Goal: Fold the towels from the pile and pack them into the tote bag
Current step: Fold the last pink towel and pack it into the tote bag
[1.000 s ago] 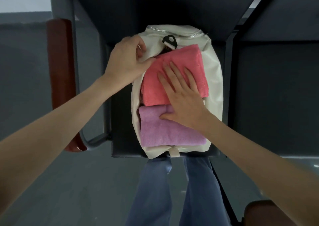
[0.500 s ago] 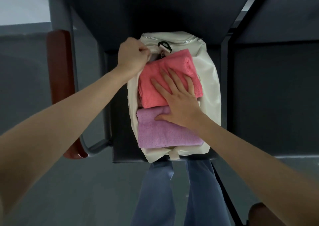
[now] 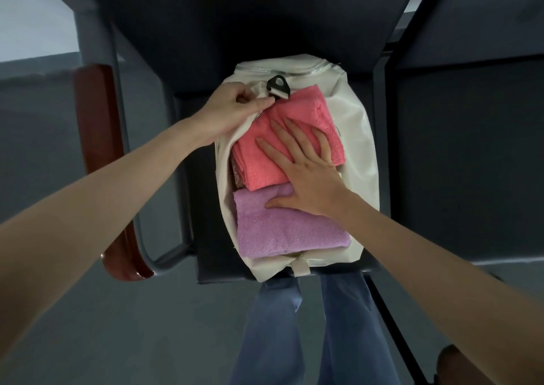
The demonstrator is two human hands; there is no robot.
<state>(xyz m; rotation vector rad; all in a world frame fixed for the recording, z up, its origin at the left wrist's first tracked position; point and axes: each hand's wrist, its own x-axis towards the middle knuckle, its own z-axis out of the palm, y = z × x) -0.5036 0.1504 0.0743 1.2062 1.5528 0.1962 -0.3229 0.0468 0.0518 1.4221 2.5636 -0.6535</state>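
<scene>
A cream tote bag [image 3: 357, 137] lies open on a dark chair seat [image 3: 206, 255]. Inside it a folded coral-pink towel [image 3: 259, 161] lies at the far end and a folded lilac towel [image 3: 282, 231] at the near end. A further pale patterned towel edge peeks out under the pink one. My left hand [image 3: 232, 111] pinches the bag's left rim near its zipper, beside a black ring [image 3: 278, 86]. My right hand [image 3: 309, 166] lies flat, fingers spread, pressing down on the pink towel with its thumb on the lilac one.
The chair has a red-brown wooden armrest [image 3: 97, 155] on a grey metal frame at the left. A dark table underside and leg [image 3: 412, 16] loom above the bag. My legs in blue jeans [image 3: 273, 325] stand at the seat's near edge. Another chair's armrest [image 3: 453, 364] shows bottom right.
My left hand has slid from the pink towel's corner to the bag's rim and closed on it. My right hand has stayed pressed on the towels.
</scene>
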